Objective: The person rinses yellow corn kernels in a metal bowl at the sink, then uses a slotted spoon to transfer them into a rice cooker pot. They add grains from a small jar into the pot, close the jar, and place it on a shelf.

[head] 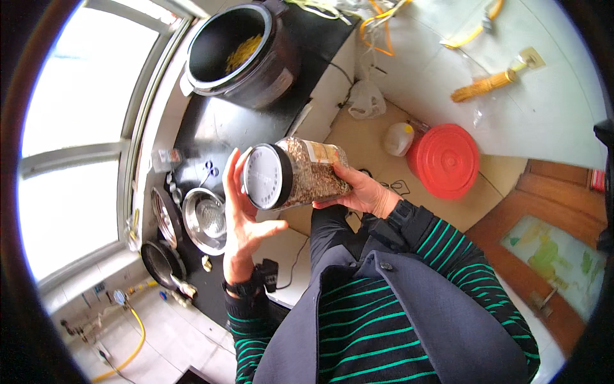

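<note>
A clear plastic jar (314,180) full of brown and pale grains or seeds lies tilted on its side in front of me, its round black-rimmed lid (264,176) towards the left. My right hand (362,189) grips the jar near its base, with the thumb on the label side. Beside the lid is my left hand (244,216), thumb spread away and fingers raised along the lid's far edge; whether they touch it I cannot tell. A large dark cooker pot (268,77) stands uncovered on the black counter (235,125), with yellowish strands or pieces of food inside.
On the counter are a steel bowl (192,218), a pot lid (165,216), a black frying pan (156,261) and scissors (209,169). Windows line the left. A red lidded bucket (443,161) and a white plastic jug (399,139) stand on the floor. A brush (484,86) hangs on the wall.
</note>
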The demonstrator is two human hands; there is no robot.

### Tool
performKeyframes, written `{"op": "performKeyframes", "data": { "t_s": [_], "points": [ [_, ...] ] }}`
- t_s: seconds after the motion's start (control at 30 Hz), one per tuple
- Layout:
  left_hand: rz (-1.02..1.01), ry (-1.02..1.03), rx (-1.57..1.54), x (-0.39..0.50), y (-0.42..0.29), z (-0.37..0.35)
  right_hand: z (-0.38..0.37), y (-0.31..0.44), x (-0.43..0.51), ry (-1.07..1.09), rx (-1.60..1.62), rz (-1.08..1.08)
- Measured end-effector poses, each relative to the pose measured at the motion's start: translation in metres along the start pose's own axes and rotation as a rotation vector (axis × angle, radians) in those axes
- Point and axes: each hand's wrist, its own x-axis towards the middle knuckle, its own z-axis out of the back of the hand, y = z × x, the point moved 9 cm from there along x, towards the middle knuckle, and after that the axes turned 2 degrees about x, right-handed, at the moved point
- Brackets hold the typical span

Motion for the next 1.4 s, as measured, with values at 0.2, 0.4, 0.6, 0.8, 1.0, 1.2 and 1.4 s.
{"op": "performKeyframes", "data": {
  "t_s": [0.2,0.4,0.6,0.8,1.0,1.2,1.4],
  "points": [
    [-0.092,-0.035,0.304,0.005,-0.019,-0.046,-0.001,0.030,-0.054,-0.144,-0.112,0.527],
    [-0.285,0.292,0.326,0.001,-0.016,-0.121,0.030,0.001,-0.140,-0.421,-0.184,0.713],
    [-0.422,0.718,0.322,-0.034,-0.035,-0.233,0.052,-0.047,-0.228,-0.404,0.104,0.760],
    [-0.580,1.011,0.431,-0.104,-0.061,-0.351,0.059,-0.058,-0.332,-0.227,0.163,1.002],
    [-0.759,1.211,0.376,-0.190,-0.066,-0.507,0.083,-0.043,-0.493,-0.364,0.066,1.126],
    [-0.693,1.239,0.337,-0.268,-0.087,-0.653,0.115,-0.023,-0.654,-0.553,0.198,1.212],
    [-0.845,1.136,0.324,-0.294,-0.124,-0.764,0.125,0.054,-0.748,-0.535,0.042,1.322]
  ]
}}
